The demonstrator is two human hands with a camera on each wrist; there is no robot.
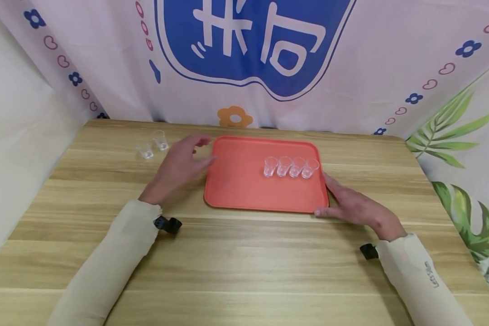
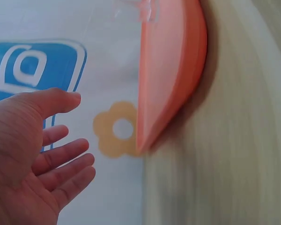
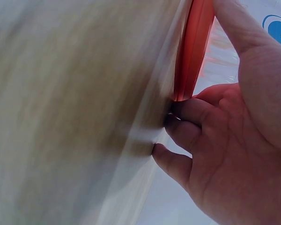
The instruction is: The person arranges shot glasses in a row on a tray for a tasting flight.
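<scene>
A red tray [image 1: 236, 185] lies on the wooden table, and several clear shot glasses [image 1: 284, 167] stand in a row on its right side. At the tray's right edge rests my right hand [image 1: 356, 206], its thumb near the front corner and its fingers along the side. The right wrist view has this hand [image 3: 225, 136] with fingertips low against the tray rim [image 3: 193, 51] and the tabletop. My left hand [image 1: 182, 163] is beside the tray's left edge, thumb and fingers apart. In the left wrist view the left hand [image 2: 42, 150] holds nothing.
Two more clear glasses, a nearer one [image 1: 145, 149] and a farther one [image 1: 160, 141], stand at the table's back left. A printed cloth [image 1: 118, 81] hangs behind the table's back edge. Leaf-patterned fabric [image 1: 464, 181] hangs on the right.
</scene>
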